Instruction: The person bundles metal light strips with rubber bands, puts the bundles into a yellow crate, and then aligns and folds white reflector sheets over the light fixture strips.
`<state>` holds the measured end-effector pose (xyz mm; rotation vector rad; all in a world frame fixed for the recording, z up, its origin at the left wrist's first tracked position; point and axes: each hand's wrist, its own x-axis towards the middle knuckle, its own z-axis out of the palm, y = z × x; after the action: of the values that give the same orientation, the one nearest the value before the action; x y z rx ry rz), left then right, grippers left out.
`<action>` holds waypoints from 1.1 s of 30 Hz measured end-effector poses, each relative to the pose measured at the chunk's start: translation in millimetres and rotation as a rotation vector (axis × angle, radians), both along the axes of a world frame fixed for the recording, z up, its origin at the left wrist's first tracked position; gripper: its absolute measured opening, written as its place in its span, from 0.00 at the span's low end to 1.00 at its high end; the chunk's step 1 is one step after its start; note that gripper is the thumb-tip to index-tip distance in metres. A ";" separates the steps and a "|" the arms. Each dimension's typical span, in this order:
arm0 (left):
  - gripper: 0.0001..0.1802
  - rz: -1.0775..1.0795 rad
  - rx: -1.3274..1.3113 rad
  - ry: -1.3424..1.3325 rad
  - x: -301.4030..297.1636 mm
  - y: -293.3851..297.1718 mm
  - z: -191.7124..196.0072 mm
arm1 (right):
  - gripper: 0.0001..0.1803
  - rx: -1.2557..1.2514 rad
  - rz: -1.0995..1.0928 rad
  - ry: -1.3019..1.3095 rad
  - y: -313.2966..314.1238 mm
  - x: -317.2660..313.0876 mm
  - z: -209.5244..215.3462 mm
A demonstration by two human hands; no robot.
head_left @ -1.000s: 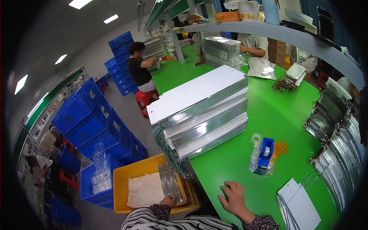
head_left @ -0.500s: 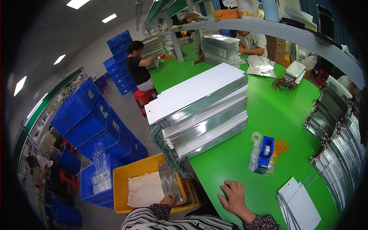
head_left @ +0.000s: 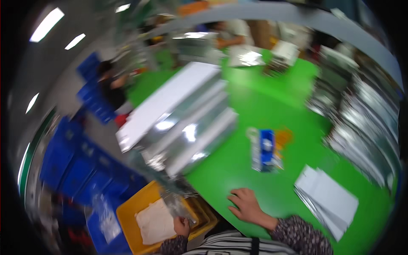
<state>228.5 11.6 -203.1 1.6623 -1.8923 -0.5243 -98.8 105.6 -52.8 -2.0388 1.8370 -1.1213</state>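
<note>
The whole view is blurred by motion. My left hand (head_left: 182, 226) is closed on a clear shiny plastic bag (head_left: 178, 206) over a yellow crate (head_left: 127, 216) at the lower left. My right hand (head_left: 245, 206) lies flat, fingers spread, on the green table (head_left: 263, 106) near its front edge, holding nothing. A tall stack of silver foil sheets with a white top (head_left: 182, 114) stands on the table just beyond both hands.
A blue tape dispenser (head_left: 265, 151) with orange bits beside it stands mid-table. A small pile of white and silver sheets (head_left: 329, 202) lies at the right. More silver stacks (head_left: 365, 127) line the right edge. Blue crates (head_left: 80, 161) fill the left floor. Other people work at the far end.
The view has swung, so everything sits further right and lower and is smeared. My hands keep the same places, left on the bag, right flat on the table.
</note>
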 end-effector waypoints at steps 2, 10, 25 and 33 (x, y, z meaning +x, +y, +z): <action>0.08 -0.287 -0.114 0.159 -29.3 17.4 61.4 | 0.21 0.034 0.036 -0.093 3.3 2.3 4.4; 0.10 -1.087 -0.343 0.681 -201.7 19.7 256.6 | 0.28 -0.093 -0.773 0.243 132.5 -95.1 39.1; 0.08 -1.919 -0.678 0.915 -250.2 95.3 376.1 | 0.31 0.124 -0.889 0.461 237.4 -196.8 8.6; 0.06 -1.530 -1.300 1.350 -232.6 77.7 379.2 | 0.34 0.030 -0.782 0.452 220.9 -217.4 2.5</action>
<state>-4.1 89.3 176.1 -0.9979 -1.2841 -0.4610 -316.2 326.5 -50.2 -1.6630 3.0056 -0.7656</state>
